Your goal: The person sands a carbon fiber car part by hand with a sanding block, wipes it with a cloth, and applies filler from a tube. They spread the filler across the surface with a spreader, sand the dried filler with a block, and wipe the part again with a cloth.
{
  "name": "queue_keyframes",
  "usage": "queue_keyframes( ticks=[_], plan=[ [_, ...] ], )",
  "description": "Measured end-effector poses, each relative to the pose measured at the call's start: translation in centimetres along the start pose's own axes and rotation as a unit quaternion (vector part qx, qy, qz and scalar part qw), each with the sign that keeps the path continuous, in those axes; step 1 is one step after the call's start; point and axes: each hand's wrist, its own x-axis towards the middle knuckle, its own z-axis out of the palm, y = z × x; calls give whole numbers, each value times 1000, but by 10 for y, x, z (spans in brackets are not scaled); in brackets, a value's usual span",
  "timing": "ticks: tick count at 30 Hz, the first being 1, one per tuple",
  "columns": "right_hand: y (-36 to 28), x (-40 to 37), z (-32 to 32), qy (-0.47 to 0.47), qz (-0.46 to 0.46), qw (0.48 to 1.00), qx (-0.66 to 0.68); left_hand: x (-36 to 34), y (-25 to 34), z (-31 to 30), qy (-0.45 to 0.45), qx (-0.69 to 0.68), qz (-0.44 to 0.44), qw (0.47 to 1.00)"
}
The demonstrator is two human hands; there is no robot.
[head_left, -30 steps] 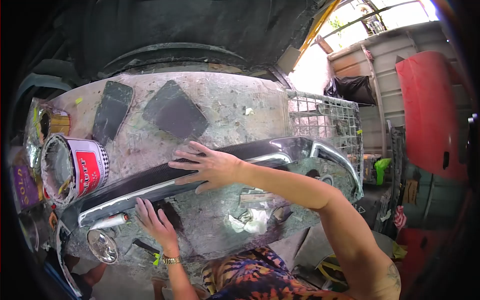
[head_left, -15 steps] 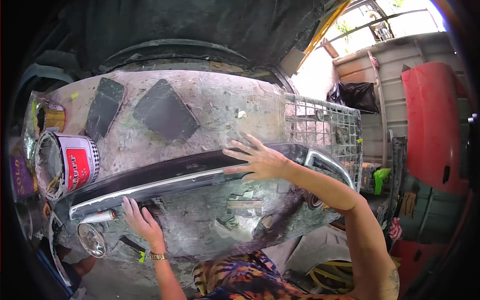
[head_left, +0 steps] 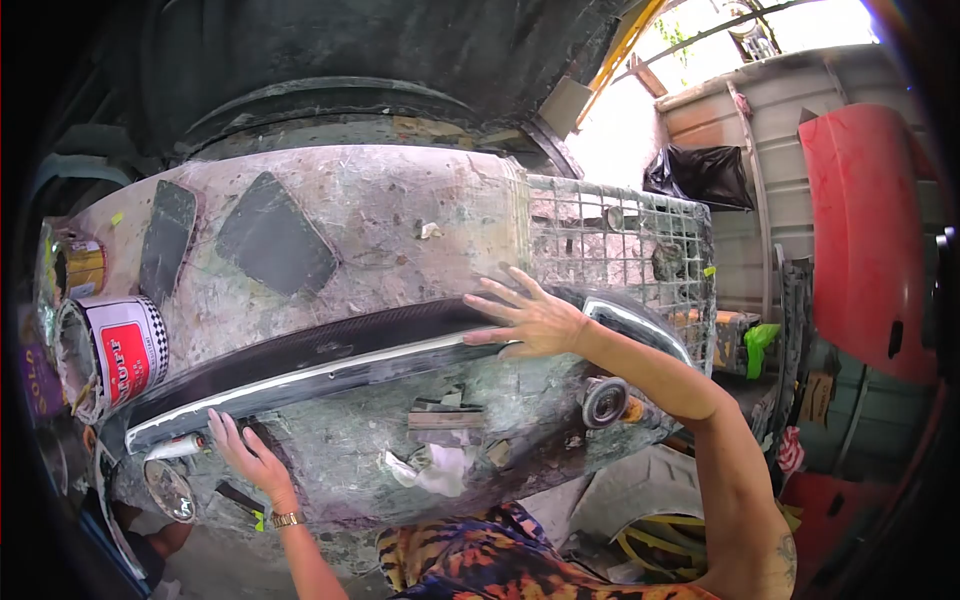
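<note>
A long dark curved panel (head_left: 300, 350) with a white strip along its near edge lies across the workbench. My right hand (head_left: 530, 318) rests on its right part, fingers spread, holding nothing. Beside the near edge, at the left part of the panel, my left hand (head_left: 248, 455) has its fingers apart and nothing in them. A white tube (head_left: 175, 447) and a round clear lid (head_left: 169, 490) lie left of that hand. Between the hands, nearer my body, are a small block (head_left: 445, 420) and crumpled white paper (head_left: 445, 470).
A labelled can (head_left: 120, 350) and a gold tin (head_left: 82, 265) stand at the left. Two dark sheets (head_left: 275, 235) lie behind the panel. A round sander-like tool (head_left: 604, 402), a wire grid (head_left: 620, 235) and a red panel (head_left: 870, 240) are at the right.
The view has shifted, so the bench items appear further left. My right hand has slid rightward along the panel; my left hand stays by its near edge. The round tool shows more fully.
</note>
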Motion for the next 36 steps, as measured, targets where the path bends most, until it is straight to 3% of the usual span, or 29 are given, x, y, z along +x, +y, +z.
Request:
queue_keyframes(
  ticks=[5,7,8,12,18,22,25,27,28,35,36],
  plan=[
    [14,-35,6,20,-2,1000,6,0,1,1,8,6,11,1000],
    [16,-42,-1,57,23,987,150,2,4,-1,17,17,16,1000],
    [8,-44,-3,94,88,959,252,2,6,-3,10,20,12,1000],
    [-4,-15,7,164,147,929,297,2,11,3,22,-40,-33,998],
    [-15,27,18,209,119,919,311,6,20,-3,8,8,-26,1000],
    [-25,57,9,201,101,921,318,9,25,-6,8,-5,-43,999],
    [-20,72,-3,142,103,923,341,4,15,4,20,-33,-43,998],
    [-9,73,-10,69,75,943,316,1,11,8,30,-50,-35,998],
    [-3,67,-12,78,44,946,312,1,9,6,26,-31,-28,999],
    [10,0,-7,87,164,919,348,1,5,15,40,-54,-31,997],
    [10,-9,-16,71,187,887,417,-1,4,15,49,-88,-39,994]
  ],
)
